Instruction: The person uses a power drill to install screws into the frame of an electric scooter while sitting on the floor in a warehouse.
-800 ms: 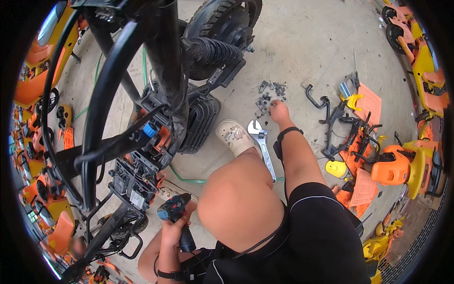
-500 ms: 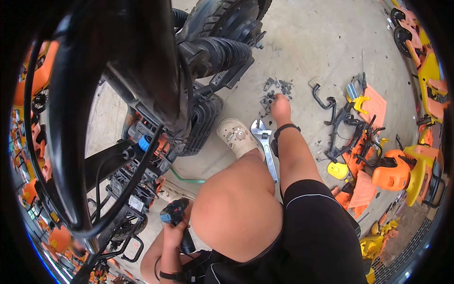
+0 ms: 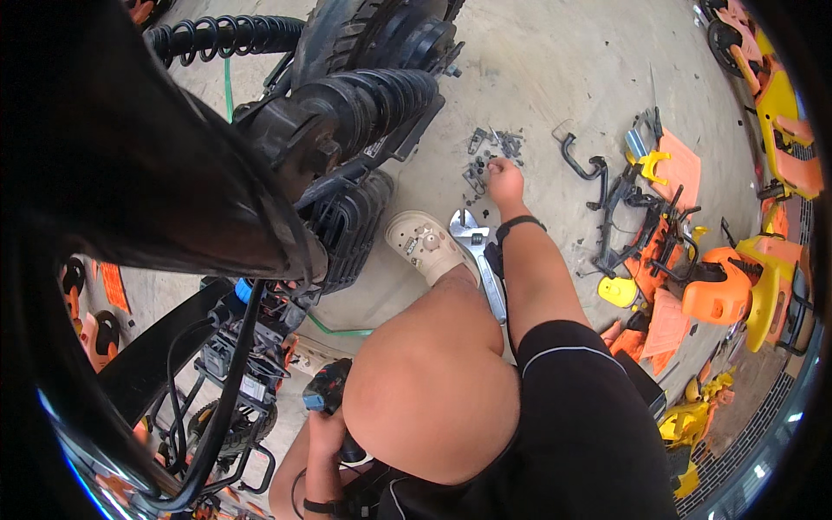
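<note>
My left hand (image 3: 326,433) is wrapped round a dark cordless drill (image 3: 332,381) with a blue patch, low beside my bent knee. Its grip is partly hidden by the leg. Over the concrete floor, my right hand (image 3: 506,184) has its fingers curled together at the near edge of a scatter of small screws and dark parts (image 3: 506,142). Whatever lies between those fingers is too small to make out. A large silver adjustable wrench (image 3: 490,276) lies between my shoe (image 3: 422,245) and right forearm, its jaw pointing away from me.
A partly stripped two-wheeler fills the left, with a black shock absorber (image 3: 373,104) and tyre (image 3: 334,43). To the right lie a bent black tube (image 3: 581,163), orange panels (image 3: 680,173) and a yellow piece (image 3: 618,291). More orange and yellow vehicles line the rim.
The view has shifted, so the black frame looms larger at left. My right hand has drawn back slightly from the small parts, fingers curled. The left still holds the drill.
</note>
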Demonstrator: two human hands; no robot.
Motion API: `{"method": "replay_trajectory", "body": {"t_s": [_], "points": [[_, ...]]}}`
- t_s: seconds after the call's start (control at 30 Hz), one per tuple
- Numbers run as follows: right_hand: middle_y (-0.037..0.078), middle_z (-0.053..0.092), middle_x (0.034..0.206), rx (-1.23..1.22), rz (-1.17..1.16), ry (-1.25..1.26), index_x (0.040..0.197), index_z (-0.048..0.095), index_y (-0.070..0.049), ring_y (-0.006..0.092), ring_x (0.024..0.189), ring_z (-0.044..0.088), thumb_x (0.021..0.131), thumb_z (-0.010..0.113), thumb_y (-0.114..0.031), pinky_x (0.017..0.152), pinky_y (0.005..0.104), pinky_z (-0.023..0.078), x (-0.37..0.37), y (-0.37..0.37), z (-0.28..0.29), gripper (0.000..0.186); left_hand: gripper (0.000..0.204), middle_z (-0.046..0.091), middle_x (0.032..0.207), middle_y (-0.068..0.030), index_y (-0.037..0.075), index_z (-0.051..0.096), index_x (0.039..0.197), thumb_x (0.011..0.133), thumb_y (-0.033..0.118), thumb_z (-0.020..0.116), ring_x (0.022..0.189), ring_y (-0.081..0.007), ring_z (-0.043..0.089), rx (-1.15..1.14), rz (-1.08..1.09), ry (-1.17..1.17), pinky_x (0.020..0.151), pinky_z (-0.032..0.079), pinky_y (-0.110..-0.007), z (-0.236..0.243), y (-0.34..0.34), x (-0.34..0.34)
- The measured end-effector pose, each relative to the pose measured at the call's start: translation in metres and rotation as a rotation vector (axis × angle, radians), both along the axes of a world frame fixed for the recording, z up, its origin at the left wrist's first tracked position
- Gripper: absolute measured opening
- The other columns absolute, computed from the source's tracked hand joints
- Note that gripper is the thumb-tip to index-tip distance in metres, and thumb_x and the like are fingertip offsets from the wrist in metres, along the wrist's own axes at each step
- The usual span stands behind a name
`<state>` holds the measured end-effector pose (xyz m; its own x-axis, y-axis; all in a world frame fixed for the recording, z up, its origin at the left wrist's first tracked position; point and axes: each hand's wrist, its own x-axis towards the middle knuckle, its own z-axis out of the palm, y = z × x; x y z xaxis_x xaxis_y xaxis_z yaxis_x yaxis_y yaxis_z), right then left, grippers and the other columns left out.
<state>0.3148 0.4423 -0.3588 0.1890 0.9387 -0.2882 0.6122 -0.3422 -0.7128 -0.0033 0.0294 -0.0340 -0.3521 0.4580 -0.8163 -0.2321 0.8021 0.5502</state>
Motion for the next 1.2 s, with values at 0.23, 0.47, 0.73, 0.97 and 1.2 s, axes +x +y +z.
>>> {"method": "replay_trajectory", "body": {"t_s": [0.23, 0.47, 0.73, 0.97, 1.2], "points": [[0.007, 0.069, 0.108, -0.373, -0.593, 1.191, 0.118, 0.06, -0.006, 0.0227, 0.089, 0.066, 0.099, 0.063, -0.02, 0.08, 0.0372, 0.056, 0.007, -0.005, 0.041, 0.023, 0.048, 0.063, 0.126, -0.01, 0.001, 0.049, 0.136, 0.089, -0.007, 0.06, 0.113, -0.0205, 0.06, 0.017, -0.147, 0.008, 0.099, 0.047, -0.036, 0.007, 0.006, -0.004], [0.01, 0.068, 0.106, -0.4, -0.556, 1.318, 0.112, 0.058, -0.005, 0.0252, 0.091, 0.065, 0.1, 0.057, -0.015, 0.086, 0.0393, 0.055, 0.011, -0.004, 0.069, 0.016, 0.046, 0.064, 0.124, -0.0092, 0.002, 0.052, 0.133, 0.089, -0.008, 0.059, 0.111, -0.0195, 0.061, 0.015, -0.174, 0.007, 0.099, 0.047, -0.035, 0.018, 0.022, 0.004], [0.007, 0.067, 0.088, -0.454, -0.451, 0.729, 0.109, 0.063, -0.006, 0.0229, 0.086, 0.066, 0.096, 0.056, -0.018, 0.078, 0.0376, 0.053, 0.036, 0.001, 0.04, 0.02, 0.047, 0.064, 0.127, -0.0094, 0.001, 0.053, 0.133, 0.089, -0.003, 0.067, 0.114, -0.02, 0.061, 0.061, -0.233, -0.013, 0.1, 0.048, -0.037, 0.009, 0.021, 0.007], [0.023, 0.069, 0.106, -0.147, -0.031, -0.176, 0.114, 0.063, -0.006, 0.0369, 0.101, 0.067, 0.099, 0.049, -0.022, 0.087, 0.0446, 0.051, 0.022, -0.018, 0.015, 0.026, 0.052, 0.063, 0.127, -0.0097, 0.001, 0.051, 0.134, 0.087, -0.001, 0.071, 0.113, -0.0206, 0.061, -0.01, -0.101, -0.005, 0.099, 0.049, -0.037, -0.015, 0.008, 0.002], [0.019, 0.071, 0.107, -0.25, 0.105, -0.197, 0.115, 0.064, -0.011, 0.0377, 0.105, 0.066, 0.095, 0.06, -0.032, 0.088, 0.0467, 0.051, -0.009, -0.012, 0.062, 0.03, 0.047, 0.065, 0.125, -0.0091, 0.001, 0.053, 0.132, 0.088, -0.003, 0.07, 0.11, -0.0198, 0.063, -0.001, -0.063, -0.09, 0.098, 0.05, -0.036, -0.018, 0.009, 0.0]]}}
